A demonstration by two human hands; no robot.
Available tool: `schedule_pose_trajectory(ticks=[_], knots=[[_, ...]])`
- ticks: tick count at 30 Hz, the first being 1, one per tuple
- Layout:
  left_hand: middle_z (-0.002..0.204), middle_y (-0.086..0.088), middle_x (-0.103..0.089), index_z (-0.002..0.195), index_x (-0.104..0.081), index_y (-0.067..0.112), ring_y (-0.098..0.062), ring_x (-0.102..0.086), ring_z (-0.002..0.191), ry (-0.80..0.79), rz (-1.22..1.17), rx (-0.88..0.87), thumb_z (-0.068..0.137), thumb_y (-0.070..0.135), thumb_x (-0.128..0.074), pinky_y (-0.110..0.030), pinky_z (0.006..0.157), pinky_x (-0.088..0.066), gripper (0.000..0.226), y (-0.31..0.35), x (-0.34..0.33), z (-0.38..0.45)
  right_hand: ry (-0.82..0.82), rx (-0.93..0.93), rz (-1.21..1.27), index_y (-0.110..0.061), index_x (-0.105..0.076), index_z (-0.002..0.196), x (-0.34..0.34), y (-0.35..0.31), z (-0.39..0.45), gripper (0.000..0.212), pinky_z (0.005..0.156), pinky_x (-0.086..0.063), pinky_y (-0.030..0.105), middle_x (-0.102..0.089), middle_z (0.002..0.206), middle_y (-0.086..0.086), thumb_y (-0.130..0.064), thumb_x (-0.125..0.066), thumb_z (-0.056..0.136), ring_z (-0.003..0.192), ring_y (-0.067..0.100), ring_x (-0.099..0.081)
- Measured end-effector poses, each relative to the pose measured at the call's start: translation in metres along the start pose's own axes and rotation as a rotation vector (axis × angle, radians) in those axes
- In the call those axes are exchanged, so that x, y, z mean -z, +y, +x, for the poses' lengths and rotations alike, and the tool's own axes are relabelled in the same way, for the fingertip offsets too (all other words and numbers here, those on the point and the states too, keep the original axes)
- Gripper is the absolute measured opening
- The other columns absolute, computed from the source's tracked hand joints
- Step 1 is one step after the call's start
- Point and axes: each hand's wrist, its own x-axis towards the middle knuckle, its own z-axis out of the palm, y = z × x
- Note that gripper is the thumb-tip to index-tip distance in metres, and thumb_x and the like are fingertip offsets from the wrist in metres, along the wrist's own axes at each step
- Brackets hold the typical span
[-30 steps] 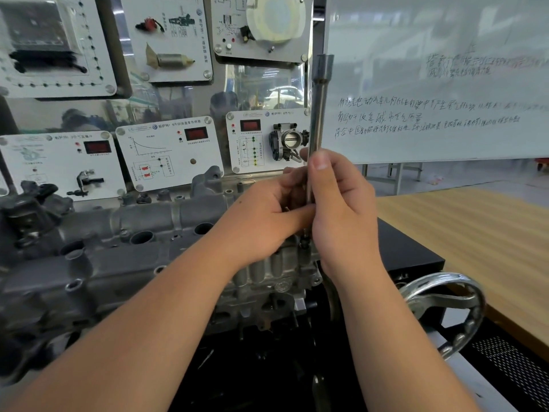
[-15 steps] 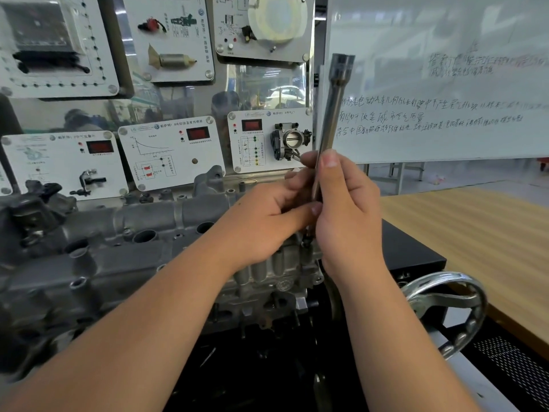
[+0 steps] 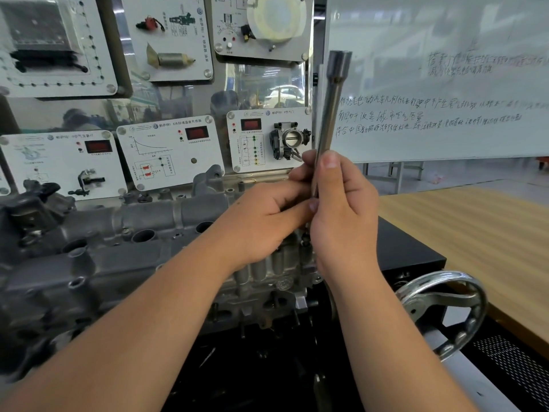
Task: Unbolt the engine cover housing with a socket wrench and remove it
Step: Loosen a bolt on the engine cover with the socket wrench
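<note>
Head view: the right hand (image 3: 346,212) grasps a long steel socket shaft (image 3: 328,114), fingers wrapped round its lower part and the thumb laid up along it. The shaft stands nearly upright, leaning a little to the right at the top, where its wider socket end shows in front of the whiteboard (image 3: 445,84). Its lower tip is hidden behind the hands, so whether it sits on a bolt cannot be told. The left hand (image 3: 267,218) lies just left of the shaft, fingers curled, thumb tip and fingertips pinching the shaft next to the right hand's palm.

The grey cast engine cover (image 3: 124,233) lies below and left of the shaft, running away to the left edge, with round openings along its top. Both hands are over its right end. Right of the shaft and lower sits a chrome handwheel (image 3: 445,310), beside a black box (image 3: 410,251) and a wooden table (image 3: 475,233). Behind the cover, left of the shaft, hang white display panels (image 3: 169,153) with red readouts.
</note>
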Motion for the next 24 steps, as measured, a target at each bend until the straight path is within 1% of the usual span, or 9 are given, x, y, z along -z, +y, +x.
schedule_pose_trajectory(ticks=[3, 5, 7, 8, 11, 15, 17, 20, 24], knots=[[0.098, 0.004, -0.077, 0.108, -0.074, 0.031, -0.015, -0.072, 0.096, 0.002, 0.018, -0.020, 0.100, 0.027, -0.063, -0.043, 0.092, -0.055, 0.014, 0.0001, -0.0005, 0.0005, 0.014, -0.021, 0.013, -0.040, -0.072, 0.088, 0.0004, -0.0015, 0.0000, 0.027, 0.087, -0.057, 0.050, -0.072, 0.086, -0.003, -0.052, -0.049, 0.091, 0.089, 0.021, -0.070], [0.097, 0.005, -0.076, 0.105, -0.071, 0.040, -0.017, -0.072, 0.094, 0.009, 0.020, -0.033, 0.097, 0.027, -0.065, -0.042, 0.089, -0.056, 0.016, 0.0007, -0.0014, 0.0013, 0.004, -0.012, 0.008, -0.042, -0.069, 0.090, 0.0005, -0.0024, -0.0002, 0.018, 0.087, -0.057, 0.054, -0.071, 0.085, 0.000, -0.053, -0.055, 0.090, 0.089, 0.023, -0.070], [0.097, 0.004, -0.075, 0.102, -0.070, 0.046, -0.020, -0.071, 0.093, 0.017, 0.032, -0.036, 0.091, 0.029, -0.066, -0.045, 0.088, -0.057, 0.020, 0.0010, -0.0019, 0.0021, 0.002, -0.015, 0.004, -0.048, -0.064, 0.093, 0.0006, -0.0018, 0.0000, 0.009, 0.085, -0.057, 0.056, -0.070, 0.080, 0.007, -0.053, -0.059, 0.088, 0.084, 0.024, -0.070], [0.098, 0.003, -0.074, 0.103, -0.071, 0.041, -0.021, -0.071, 0.093, 0.018, 0.035, -0.039, 0.090, 0.030, -0.066, -0.048, 0.088, -0.057, 0.018, 0.0007, -0.0020, 0.0022, 0.007, -0.011, 0.002, -0.049, -0.063, 0.092, 0.0006, -0.0012, 0.0001, 0.006, 0.084, -0.057, 0.057, -0.069, 0.078, 0.007, -0.053, -0.060, 0.088, 0.082, 0.024, -0.070], [0.098, 0.000, -0.075, 0.107, -0.072, 0.029, -0.024, -0.071, 0.094, 0.027, 0.009, -0.038, 0.091, 0.036, -0.062, -0.048, 0.088, -0.056, 0.020, -0.0003, -0.0020, 0.0004, 0.026, 0.017, 0.005, -0.046, -0.065, 0.088, -0.0004, -0.0010, 0.0000, 0.009, 0.083, -0.057, 0.052, -0.071, 0.081, -0.003, -0.049, -0.057, 0.091, 0.085, 0.020, -0.070], [0.101, 0.006, -0.076, 0.106, -0.072, 0.033, -0.014, -0.071, 0.099, 0.000, 0.010, -0.020, 0.101, 0.033, -0.059, -0.043, 0.093, -0.055, 0.014, -0.0008, -0.0007, -0.0006, 0.022, -0.021, 0.025, -0.042, -0.072, 0.087, 0.0003, -0.0023, 0.0002, 0.026, 0.083, -0.056, 0.041, -0.071, 0.081, -0.006, -0.052, -0.049, 0.092, 0.086, 0.015, -0.069], [0.101, 0.005, -0.077, 0.107, -0.073, 0.030, -0.014, -0.071, 0.099, -0.014, 0.029, -0.016, 0.102, 0.029, -0.060, -0.042, 0.094, -0.055, 0.014, -0.0014, -0.0008, 0.0001, 0.016, -0.050, 0.052, -0.039, -0.074, 0.086, 0.0020, -0.0035, 0.0007, 0.029, 0.082, -0.056, 0.037, -0.070, 0.078, -0.007, -0.054, -0.049, 0.091, 0.086, 0.015, -0.070], [0.099, 0.005, -0.076, 0.109, -0.071, 0.023, -0.015, -0.071, 0.096, 0.007, 0.024, -0.031, 0.099, 0.025, -0.065, -0.036, 0.089, -0.057, 0.012, -0.0023, -0.0005, 0.0013, 0.002, -0.022, 0.051, -0.040, -0.072, 0.089, 0.0017, -0.0044, 0.0008, 0.022, 0.084, -0.058, 0.043, -0.068, 0.078, -0.009, -0.052, -0.054, 0.090, 0.089, 0.017, -0.070], [0.099, -0.007, -0.073, 0.111, -0.068, 0.015, -0.030, -0.070, 0.093, 0.015, 0.046, -0.022, 0.094, 0.025, -0.068, -0.053, 0.087, -0.056, 0.020, -0.0015, -0.0016, 0.0027, 0.024, -0.011, 0.062, -0.045, -0.067, 0.087, -0.0002, -0.0006, 0.0005, 0.010, 0.088, -0.056, 0.055, -0.068, 0.080, -0.003, -0.051, -0.059, 0.089, 0.090, 0.025, -0.071]])
